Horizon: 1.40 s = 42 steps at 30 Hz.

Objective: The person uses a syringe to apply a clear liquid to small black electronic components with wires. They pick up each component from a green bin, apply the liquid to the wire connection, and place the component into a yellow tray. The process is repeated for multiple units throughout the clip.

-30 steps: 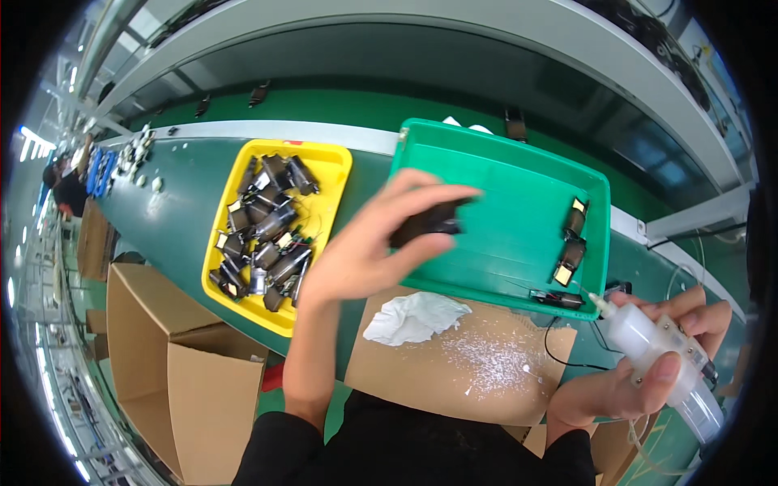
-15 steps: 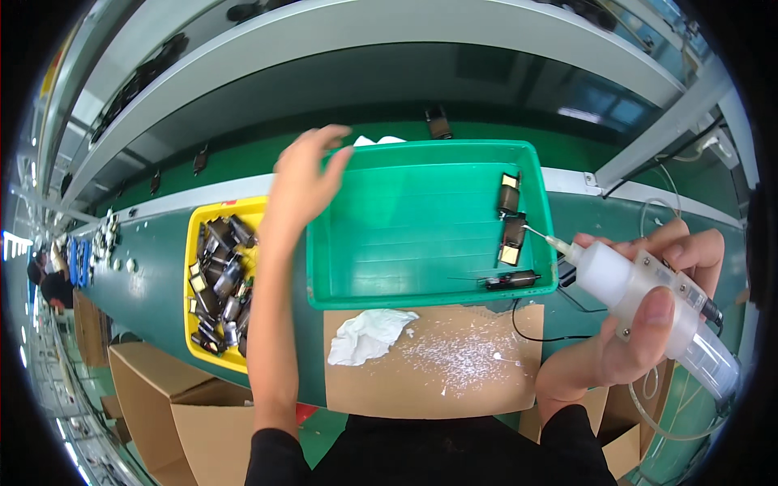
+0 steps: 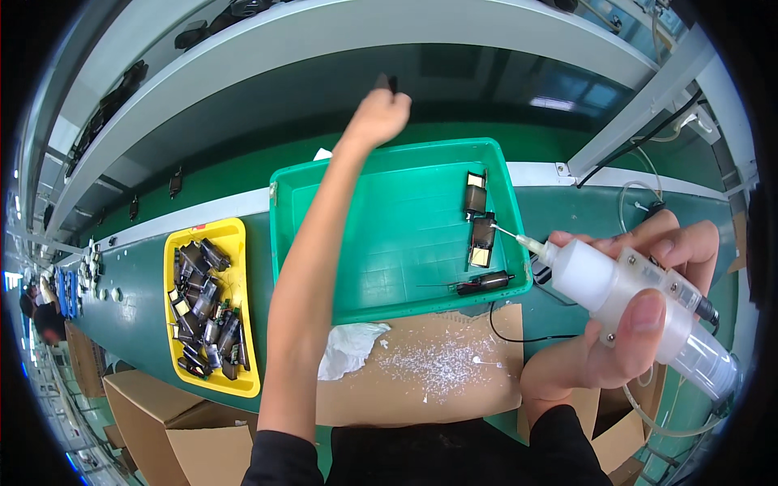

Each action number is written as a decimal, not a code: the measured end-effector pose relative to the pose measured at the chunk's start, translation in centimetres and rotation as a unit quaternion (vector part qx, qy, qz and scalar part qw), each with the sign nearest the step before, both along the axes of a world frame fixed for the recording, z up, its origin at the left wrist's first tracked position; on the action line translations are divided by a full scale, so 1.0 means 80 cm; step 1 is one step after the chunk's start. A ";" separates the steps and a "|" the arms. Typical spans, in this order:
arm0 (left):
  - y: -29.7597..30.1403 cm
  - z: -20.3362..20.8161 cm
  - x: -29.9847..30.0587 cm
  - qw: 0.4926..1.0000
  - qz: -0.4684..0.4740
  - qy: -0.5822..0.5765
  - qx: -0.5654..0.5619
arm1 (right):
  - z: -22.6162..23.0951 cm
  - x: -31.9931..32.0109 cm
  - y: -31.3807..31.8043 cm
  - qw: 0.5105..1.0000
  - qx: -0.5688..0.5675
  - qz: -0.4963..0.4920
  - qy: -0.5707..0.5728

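Observation:
My left hand (image 3: 379,120) reaches past the far rim of the green tray (image 3: 369,311), over the green belt. Its fingers close on a small dark plastic part (image 3: 386,83), of which only the tip shows. My right hand (image 3: 632,336) grips a glue dispensing syringe (image 3: 577,271) with a white barrel, a clear rear end and a thin needle. The needle tip points left over the tray's right side, close to a dark translucent part (image 3: 481,240). Another such part (image 3: 476,193) lies above it, and a third (image 3: 485,282) with wire leads lies below.
A yellow bin (image 3: 253,356) full of similar dark parts stands left of the tray. Cardboard (image 3: 365,405) with white crumbs and a crumpled white cloth (image 3: 350,350) lies in front. More parts (image 3: 175,183) sit on the far belt. A thin hose (image 3: 624,202) and a metal post (image 3: 648,101) are at right.
My left hand has moved right and farther away, and has closed on the dark part from the belt. The view has shifted a little. My right hand still holds the syringe by the tray.

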<state>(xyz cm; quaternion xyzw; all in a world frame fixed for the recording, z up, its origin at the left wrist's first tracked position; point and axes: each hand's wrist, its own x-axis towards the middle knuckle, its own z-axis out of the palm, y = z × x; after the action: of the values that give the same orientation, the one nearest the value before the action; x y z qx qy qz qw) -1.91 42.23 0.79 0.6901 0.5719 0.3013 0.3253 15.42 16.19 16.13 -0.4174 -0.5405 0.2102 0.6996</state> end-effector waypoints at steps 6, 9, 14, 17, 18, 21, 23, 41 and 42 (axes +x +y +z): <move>-0.190 0.090 -0.054 0.782 -0.077 -0.604 -0.133 | -0.003 -0.019 -0.004 1.000 0.008 0.012 0.019; -0.236 0.087 -0.056 0.723 -0.163 -0.650 -0.168 | -0.007 -0.032 -0.010 0.998 0.005 0.049 0.035; -0.276 0.079 -0.071 0.705 -0.321 -0.614 -0.153 | -0.018 -0.053 -0.017 0.990 -0.029 0.138 0.022; -0.293 0.092 -0.067 0.778 -0.255 -0.555 -0.149 | -0.019 -0.059 -0.022 0.985 -0.051 0.165 0.022; -0.291 0.094 -0.068 0.761 -0.262 -0.567 -0.174 | -0.017 -0.060 -0.023 0.983 -0.065 0.169 0.023; -0.293 0.096 -0.063 0.782 -0.243 -0.555 -0.150 | -0.012 -0.059 -0.029 0.980 -0.099 0.170 0.011; -0.294 0.091 -0.069 0.777 -0.247 -0.559 -0.147 | -0.020 -0.064 -0.027 0.979 -0.092 0.182 0.022; -0.292 0.097 -0.071 0.788 -0.235 -0.548 -0.151 | -0.032 -0.055 -0.014 0.968 -0.043 0.241 -0.052; -0.292 0.095 -0.072 0.788 -0.235 -0.549 -0.149 | -0.034 -0.053 -0.011 0.965 -0.029 0.251 -0.067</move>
<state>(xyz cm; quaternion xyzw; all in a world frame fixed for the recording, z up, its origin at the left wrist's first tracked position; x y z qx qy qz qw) -7.67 18.89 8.39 0.4648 0.1551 0.4549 0.7437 11.21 15.31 13.43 -0.3019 -0.6673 0.3661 0.5740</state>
